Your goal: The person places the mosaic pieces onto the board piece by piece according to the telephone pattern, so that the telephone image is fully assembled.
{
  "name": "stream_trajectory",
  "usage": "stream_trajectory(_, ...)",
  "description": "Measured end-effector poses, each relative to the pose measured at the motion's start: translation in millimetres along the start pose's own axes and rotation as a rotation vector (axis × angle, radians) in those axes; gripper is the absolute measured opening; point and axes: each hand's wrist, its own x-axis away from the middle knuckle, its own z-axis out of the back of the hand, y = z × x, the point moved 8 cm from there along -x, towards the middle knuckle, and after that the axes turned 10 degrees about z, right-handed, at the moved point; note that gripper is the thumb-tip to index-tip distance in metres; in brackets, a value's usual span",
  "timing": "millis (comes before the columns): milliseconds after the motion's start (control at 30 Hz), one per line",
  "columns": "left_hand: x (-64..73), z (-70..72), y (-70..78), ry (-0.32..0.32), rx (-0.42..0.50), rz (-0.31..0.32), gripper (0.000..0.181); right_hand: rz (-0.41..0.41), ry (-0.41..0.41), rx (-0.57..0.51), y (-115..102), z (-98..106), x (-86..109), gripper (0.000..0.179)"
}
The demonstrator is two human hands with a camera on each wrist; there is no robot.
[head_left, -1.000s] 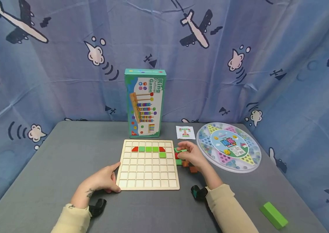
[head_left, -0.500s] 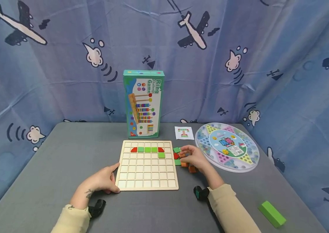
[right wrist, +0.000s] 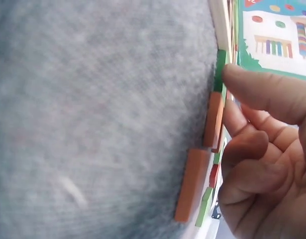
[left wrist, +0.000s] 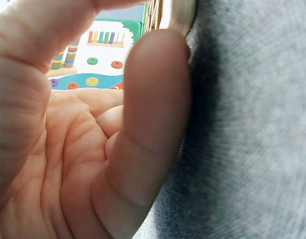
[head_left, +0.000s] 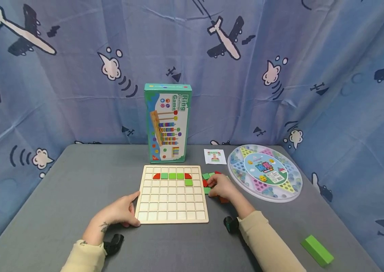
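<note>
My left hand (head_left: 118, 210) rests at the left edge of a light wooden grid board (head_left: 172, 198), thumb at the near corner and index finger further up the side. In the left wrist view its thumb (left wrist: 155, 109) lies against the board's edge. A row of red and green tiles (head_left: 172, 176) lies in the board, with one more green tile (head_left: 188, 182) beneath its right end. My right hand (head_left: 225, 189) reaches down over loose pieces right of the board. Its thumb tip touches a green piece (right wrist: 220, 70); orange pieces (right wrist: 191, 184) lie beside it. The fingers hide part of the pile.
A small pattern card (head_left: 214, 156) lies behind the pile. To its right is a round game board (head_left: 294, 177). An upright Ring Challenge Game box (head_left: 168, 124) stands behind the grid board. One long green block (head_left: 318, 250) lies at the near right.
My right hand has lowered onto the pile and moved slightly left, its thumb now at a green piece. My left hand stays at the board's edge.
</note>
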Motion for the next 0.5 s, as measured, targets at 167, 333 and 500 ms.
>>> stream_trajectory(167,-1.6,-0.1,-0.7,0.003,0.004,0.000,0.107,0.000,-0.025,0.075,-4.5,-3.4,-1.0,0.033)
stream_trajectory(333,-1.6,0.1,-0.2,0.007,0.001,-0.003,0.107,0.012,-0.038,0.117,-9.6,-3.2,-1.2,0.032)
stream_trajectory(500,-0.6,0.5,0.5,-0.007,0.010,-0.004,0.107,0.047,-0.007,-0.003,-17.2,3.8,-0.7,0.032)
